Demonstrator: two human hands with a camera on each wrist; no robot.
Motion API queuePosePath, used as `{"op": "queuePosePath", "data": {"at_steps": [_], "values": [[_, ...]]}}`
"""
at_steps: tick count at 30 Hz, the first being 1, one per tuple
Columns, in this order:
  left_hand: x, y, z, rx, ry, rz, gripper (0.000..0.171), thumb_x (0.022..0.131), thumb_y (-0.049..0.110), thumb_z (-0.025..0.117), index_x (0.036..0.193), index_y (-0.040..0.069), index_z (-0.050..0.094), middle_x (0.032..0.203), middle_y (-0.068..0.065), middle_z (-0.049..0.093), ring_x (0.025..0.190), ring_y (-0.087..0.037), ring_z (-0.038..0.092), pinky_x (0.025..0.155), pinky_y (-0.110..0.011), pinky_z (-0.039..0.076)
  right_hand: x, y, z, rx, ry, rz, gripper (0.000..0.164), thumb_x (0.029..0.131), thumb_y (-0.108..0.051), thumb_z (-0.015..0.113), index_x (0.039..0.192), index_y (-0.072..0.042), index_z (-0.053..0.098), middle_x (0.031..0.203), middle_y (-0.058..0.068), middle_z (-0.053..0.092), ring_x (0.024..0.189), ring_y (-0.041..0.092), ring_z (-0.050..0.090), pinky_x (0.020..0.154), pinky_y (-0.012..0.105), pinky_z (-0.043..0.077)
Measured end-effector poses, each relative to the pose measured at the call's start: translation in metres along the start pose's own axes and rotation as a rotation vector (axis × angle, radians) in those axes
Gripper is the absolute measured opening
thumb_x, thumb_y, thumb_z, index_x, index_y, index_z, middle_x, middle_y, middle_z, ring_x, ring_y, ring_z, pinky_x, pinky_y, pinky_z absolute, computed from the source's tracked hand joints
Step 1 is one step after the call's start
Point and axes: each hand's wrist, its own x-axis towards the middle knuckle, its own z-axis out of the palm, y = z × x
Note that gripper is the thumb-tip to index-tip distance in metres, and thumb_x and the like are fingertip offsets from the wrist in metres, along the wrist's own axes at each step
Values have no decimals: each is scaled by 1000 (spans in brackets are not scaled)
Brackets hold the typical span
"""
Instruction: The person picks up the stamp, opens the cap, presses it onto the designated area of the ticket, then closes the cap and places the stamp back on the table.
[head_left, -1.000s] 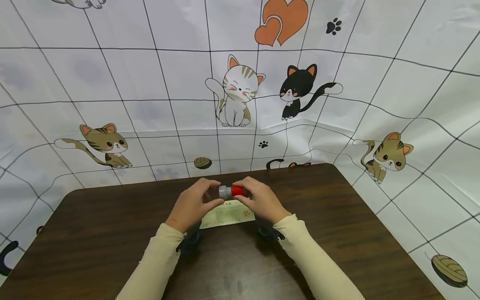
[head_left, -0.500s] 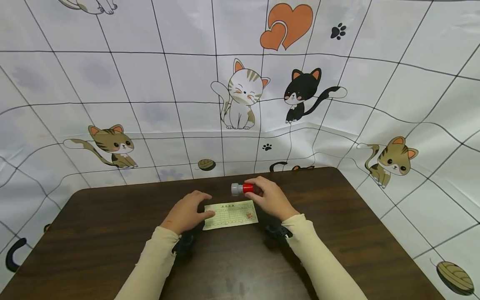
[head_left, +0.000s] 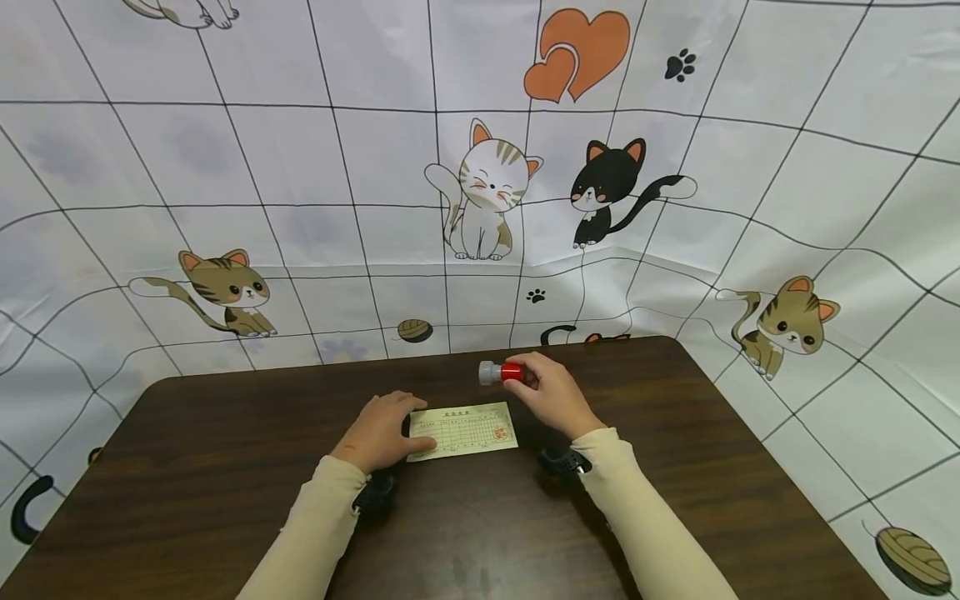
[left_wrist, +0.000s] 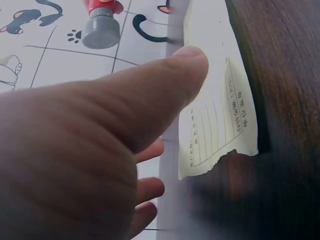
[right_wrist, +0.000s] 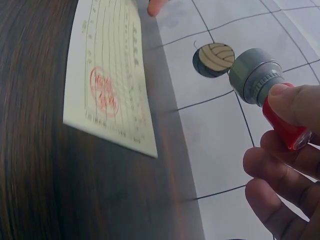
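Note:
My right hand pinches a red hand stamp between thumb and fingers, holding it sideways above the far part of the table. The stamp's grey capped end points left. A pale yellow printed form lies on the table, with a red seal mark near its right end. At the form's left end is my left hand, fingers and thumb apart and holding nothing. Its thumb overlaps the paper in the left wrist view, where the form's near end looks torn.
The dark wood table ends at a far edge close behind the stamp. Beyond it hangs a white sheet with a grid and cartoon cats. Dark bands with wrist cameras sit low on both wrists.
Both hands were at the stamp one second ago. The left hand has let go and come down left to the form's end, while the right hand has carried the stamp rightward.

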Motion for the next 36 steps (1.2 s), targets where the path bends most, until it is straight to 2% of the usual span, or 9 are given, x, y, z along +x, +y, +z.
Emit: {"op": "queuePosePath", "data": {"at_steps": [2, 7, 9, 13, 16, 21, 24, 31, 36], "values": [[-1, -1, 1, -3, -3, -4, 70, 86, 46, 83, 140, 5, 63, 148, -22, 54, 139, -42, 49, 120, -63, 27, 0, 3, -1, -1, 2, 10, 33, 95, -19, 78, 125, -10, 70, 105, 2, 69, 85, 14, 59, 76, 32, 53], [-4, -1, 3, -26, -20, -32, 68, 85, 45, 85, 138, 7, 66, 149, -22, 53, 135, -42, 53, 108, -59, 45, 0, 10, -5, 22, 16, 48, 33, 95, -18, 77, 125, -8, 69, 100, 4, 69, 82, 16, 60, 74, 34, 53], [-4, -1, 5, -24, -28, -44, 66, 85, 44, 85, 137, 8, 66, 149, -21, 52, 134, -41, 53, 104, -58, 48, 1, 13, -6, 43, 22, 70, 35, 96, -18, 76, 127, -6, 66, 100, 5, 69, 83, 17, 61, 75, 35, 55], [-5, -1, 7, -18, -32, -53, 65, 85, 42, 85, 137, 8, 66, 150, -22, 51, 135, -41, 52, 103, -58, 49, 3, 20, -9, 59, 23, 112, 33, 97, -20, 76, 122, -7, 60, 99, 6, 69, 87, 20, 64, 81, 40, 57], [-5, 0, 6, -14, -32, -47, 65, 85, 42, 86, 137, 8, 66, 150, -23, 51, 135, -42, 52, 104, -58, 48, 4, 24, -11, 36, 26, 113, 30, 96, -20, 76, 121, -8, 62, 101, 6, 69, 90, 21, 67, 83, 42, 59], [-4, 1, 5, -11, -32, -47, 65, 85, 42, 86, 137, 8, 66, 150, -22, 51, 134, -41, 52, 104, -58, 48, 8, 25, -12, 16, 60, 51, 37, 97, -13, 75, 132, -4, 67, 115, 12, 69, 98, 26, 69, 86, 45, 60], [-4, 1, 6, -7, -30, -50, 65, 85, 42, 86, 136, 8, 66, 150, -22, 51, 134, -41, 53, 104, -58, 48, 12, 23, -11, 38, 64, 57, 43, 96, -9, 75, 137, -3, 63, 121, 15, 68, 104, 28, 70, 90, 45, 59], [-3, 0, 6, -7, -21, -42, 64, 85, 41, 86, 136, 8, 66, 149, -22, 52, 134, -41, 53, 104, -58, 48, 16, 17, -5, 73, 40, 112, 33, 92, -6, 78, 121, -6, 64, 115, 13, 70, 102, 28, 73, 92, 44, 59], [-3, 0, 6, -10, -18, -42, 65, 85, 42, 86, 136, 8, 66, 149, -22, 51, 134, -41, 53, 104, -58, 48, 14, 15, -3, 62, 35, 125, 31, 93, -7, 78, 122, -5, 67, 116, 12, 71, 103, 28, 72, 93, 43, 59]]}}
